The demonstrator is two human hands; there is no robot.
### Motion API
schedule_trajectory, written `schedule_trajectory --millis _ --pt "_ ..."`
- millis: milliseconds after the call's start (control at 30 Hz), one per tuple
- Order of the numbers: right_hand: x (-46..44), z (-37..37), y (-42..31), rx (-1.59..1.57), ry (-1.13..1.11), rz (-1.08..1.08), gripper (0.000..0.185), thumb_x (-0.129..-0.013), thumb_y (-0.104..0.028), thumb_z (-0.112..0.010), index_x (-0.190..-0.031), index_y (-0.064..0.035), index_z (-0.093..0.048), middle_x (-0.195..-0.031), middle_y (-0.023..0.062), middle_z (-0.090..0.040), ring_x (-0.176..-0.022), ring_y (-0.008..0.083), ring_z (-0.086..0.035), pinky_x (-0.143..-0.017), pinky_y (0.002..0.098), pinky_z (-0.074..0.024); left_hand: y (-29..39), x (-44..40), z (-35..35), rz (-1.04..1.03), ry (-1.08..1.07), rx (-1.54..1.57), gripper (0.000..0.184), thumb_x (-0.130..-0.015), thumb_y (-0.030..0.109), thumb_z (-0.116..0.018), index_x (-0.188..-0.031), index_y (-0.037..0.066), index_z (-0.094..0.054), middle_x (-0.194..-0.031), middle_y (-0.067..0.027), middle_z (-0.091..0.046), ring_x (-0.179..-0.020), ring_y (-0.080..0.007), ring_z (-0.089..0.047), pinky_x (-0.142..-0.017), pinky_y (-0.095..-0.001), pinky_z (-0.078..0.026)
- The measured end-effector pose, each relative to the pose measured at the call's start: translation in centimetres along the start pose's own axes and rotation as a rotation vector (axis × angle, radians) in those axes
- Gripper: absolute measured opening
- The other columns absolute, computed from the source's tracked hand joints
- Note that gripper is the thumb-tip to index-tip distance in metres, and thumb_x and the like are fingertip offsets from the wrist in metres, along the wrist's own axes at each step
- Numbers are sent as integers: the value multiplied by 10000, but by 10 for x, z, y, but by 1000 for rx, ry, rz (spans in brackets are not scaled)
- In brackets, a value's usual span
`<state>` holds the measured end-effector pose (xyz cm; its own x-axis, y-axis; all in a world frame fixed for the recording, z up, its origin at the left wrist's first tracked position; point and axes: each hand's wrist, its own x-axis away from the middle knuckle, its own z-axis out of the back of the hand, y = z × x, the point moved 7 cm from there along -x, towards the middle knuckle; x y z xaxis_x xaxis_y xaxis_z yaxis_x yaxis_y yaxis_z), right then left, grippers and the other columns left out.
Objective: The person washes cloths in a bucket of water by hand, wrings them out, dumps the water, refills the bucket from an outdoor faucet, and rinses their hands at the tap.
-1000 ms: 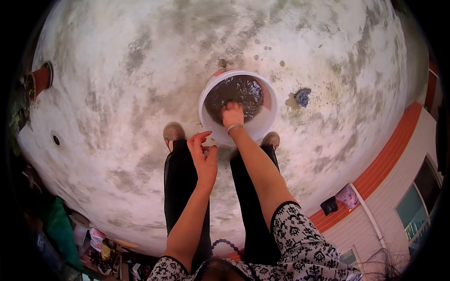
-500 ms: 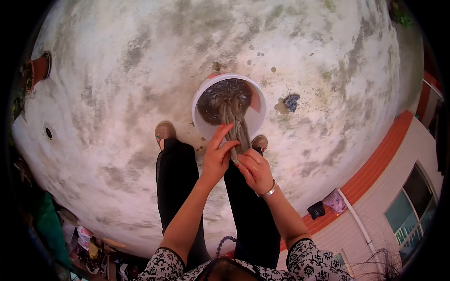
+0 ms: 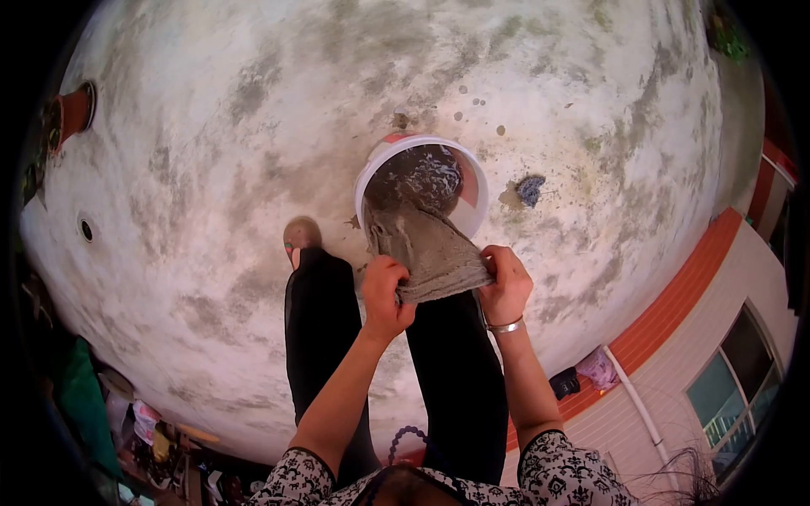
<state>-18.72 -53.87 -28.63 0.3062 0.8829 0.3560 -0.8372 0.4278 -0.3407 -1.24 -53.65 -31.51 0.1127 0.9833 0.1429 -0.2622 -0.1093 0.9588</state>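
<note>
While the left hand and right hand pinch grey cloth, it partly hides the bucket near a dark clump.

Black-and-white patterned sleeves, black trousers, a silver right-wrist bangle

Stained pale floor all round. Fwd of R hand, slightly to its R: dk blue-grey clump, w/ damp patch just beside. Well L of L hand & fwd: reddish pot; also well L, less fwd, sm. round hole. Back L of L hand: grn sheet, mixed clutter. Back R of R hand: blk bag, pinkish bundle, white pipe, window in pale wall w/ orange-red band. Far fwd R of R hand: grn plants.
</note>
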Motion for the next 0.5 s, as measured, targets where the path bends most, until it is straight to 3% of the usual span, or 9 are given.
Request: schedule_trajectory --millis 167,233,367,433,500 --pt "-19 -91 26 21 -294 327 288 -497 16 -559 -751 -112 -511 -695 48 -510 -694 236 -477 -637 325 -391 -26 1 -14 124 -68 -292 285 -609 -5 -489 -893 10 -469 -886 -153 -462 -822 -333 -441 -710 -373 -362" --pt "-43 -127 48 -164 -342 169 265 -530 4 -556 -765 -110 -512 -725 59 -521 -735 245 -477 -646 336 -389 -30 3 -17 169 -95 -383 304 -648 16 -501 -950 11 -468 -938 -154 -460 -872 -340 -431 -752 -378 -351" --pt "-62 -194 62 170 -75 -84 165 -586 -45 -518 -738 -108 -520 -743 81 -542 -744 255 -489 -673 365 -382 -30 5 -20 215 -165 -494 338 -694 72 -507 -1021 19 -436 -1034 -158 -408 -947 -318 -394 -803 -372 -316" --pt "-43 -238 18 288 -297 195 117 -624 -88 -483 -737 -95 -512 -753 76 -549 -774 244 -481 -668 363 -370 -36 6 -21 272 -175 -469 344 -700 71 -492 -1034 20 -427 -1057 -164 -389 -965 -300 -381 -820 -362 -301" --pt "-44 -244 15 329 -328 255 103 -636 -100 -467 -729 -87 -510 -768 75 -551 -783 238 -477 -665 356 -363 -41 7 -20 302 -160 -385 343 -687 74 -503 -1020 22 -437 -1053 -171 -385 -955 -310 -383 -801 -369 -319"
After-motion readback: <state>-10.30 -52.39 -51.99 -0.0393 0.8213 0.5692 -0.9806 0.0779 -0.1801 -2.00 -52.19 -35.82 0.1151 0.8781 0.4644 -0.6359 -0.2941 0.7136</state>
